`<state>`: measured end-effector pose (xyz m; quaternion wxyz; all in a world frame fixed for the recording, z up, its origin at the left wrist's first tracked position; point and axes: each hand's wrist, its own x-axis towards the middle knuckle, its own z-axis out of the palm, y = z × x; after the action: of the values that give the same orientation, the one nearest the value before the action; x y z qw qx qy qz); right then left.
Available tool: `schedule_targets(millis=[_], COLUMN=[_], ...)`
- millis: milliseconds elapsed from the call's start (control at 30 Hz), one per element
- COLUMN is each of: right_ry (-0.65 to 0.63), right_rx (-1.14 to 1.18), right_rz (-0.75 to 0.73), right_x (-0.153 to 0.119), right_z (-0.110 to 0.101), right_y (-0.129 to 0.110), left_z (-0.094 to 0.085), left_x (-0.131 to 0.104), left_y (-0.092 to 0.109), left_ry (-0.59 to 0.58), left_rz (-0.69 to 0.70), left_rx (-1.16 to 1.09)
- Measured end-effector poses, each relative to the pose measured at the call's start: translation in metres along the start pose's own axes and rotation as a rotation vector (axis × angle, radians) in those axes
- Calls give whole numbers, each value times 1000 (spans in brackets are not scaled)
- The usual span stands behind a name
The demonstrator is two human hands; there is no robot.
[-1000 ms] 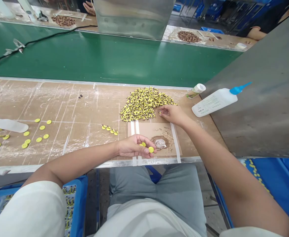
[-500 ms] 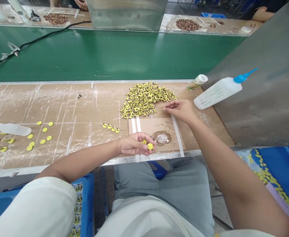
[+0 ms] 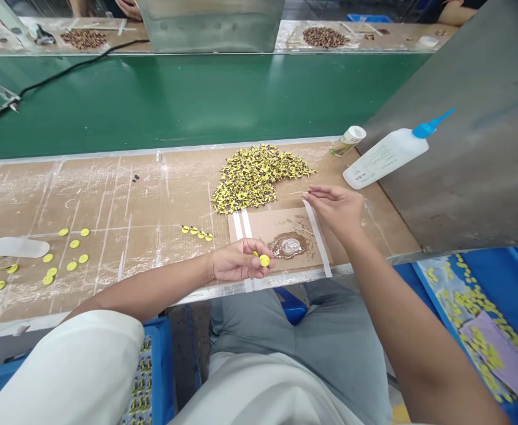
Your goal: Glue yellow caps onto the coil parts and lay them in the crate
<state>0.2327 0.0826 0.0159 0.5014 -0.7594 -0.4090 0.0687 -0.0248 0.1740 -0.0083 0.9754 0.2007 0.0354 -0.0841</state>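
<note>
My left hand is closed near the table's front edge, pinching small yellow discs between thumb and fingers. My right hand is raised right of the heap, its fingertips closed on a thin pale toothpick that points left. Between the hands lies a cardboard sheet taped with white strips, bearing a wet puddle of clear liquid. Behind it is a heap of tiny yellow-and-dark pieces. Several yellow discs with dark bits attached stand in a row to the left.
A white bottle with a blue nozzle leans at the right by a metal panel, beside a small white-capped jar. Loose yellow discs and a white bottle-like object lie left. Blue trays flank my legs. Behind runs a green belt.
My right hand has drawn slightly right and lower, away from the heap, with the toothpick in its fingertips. My left hand stays nearly in place with the discs. The camera view has shifted slightly.
</note>
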Motion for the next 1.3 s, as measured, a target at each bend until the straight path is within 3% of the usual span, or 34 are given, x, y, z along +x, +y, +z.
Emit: schedule_targets(millis=[200,400,767,1100,1300], right_ry=[274,320,308,257,242], right_rx=[-23,-5,-82,-141,-130], right_rz=[-65,-137,-237,-195,-197], right_x=[-79,-124,-129,-129,-127], right_z=[-19,-8,7,6,6], right_y=[-39,-31,-28,-28,-28], left_z=[2,3,5,5,4], left_x=[0,1,0,1,1], left_y=[0,1,4,3,3], left_ry=[47,113,161,190,149], left_rz=[14,62,49,34,33], left_rx=[-4,-33,-44,-53,-67])
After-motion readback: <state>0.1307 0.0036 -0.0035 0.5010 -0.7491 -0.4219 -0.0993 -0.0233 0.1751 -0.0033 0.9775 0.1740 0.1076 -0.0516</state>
